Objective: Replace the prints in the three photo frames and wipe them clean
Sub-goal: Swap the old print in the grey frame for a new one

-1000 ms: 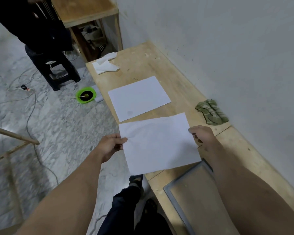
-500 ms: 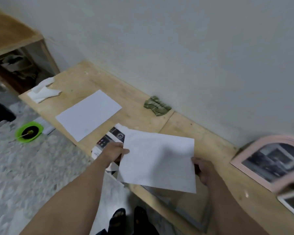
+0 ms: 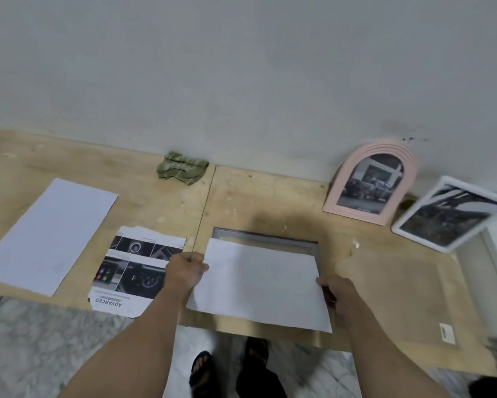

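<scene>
A white sheet (image 3: 260,282) is held by its left and right edges over a grey rectangular frame (image 3: 266,239) that lies flat near the front edge of the desk (image 3: 270,196) — only the frame's far side shows. A brown backing board (image 3: 396,297) lies flat to its right. A pink arched frame (image 3: 370,182) leans on the wall at the back edge; a white frame (image 3: 445,215) lies tilted near the right end, both with dark prints. A printed page (image 3: 132,271) and another white sheet (image 3: 46,237) lie flat to the left — a green cloth (image 3: 182,168) is crumpled at the back edge.

Both forearms are bare to the frame's lower edge, with no sleeves, watch or rings showing on the left hand (image 3: 185,270) or right hand (image 3: 337,291). Below, dark trousers (image 3: 258,382) and dark open-toed sandals (image 3: 201,366) cover legs and feet.
</scene>
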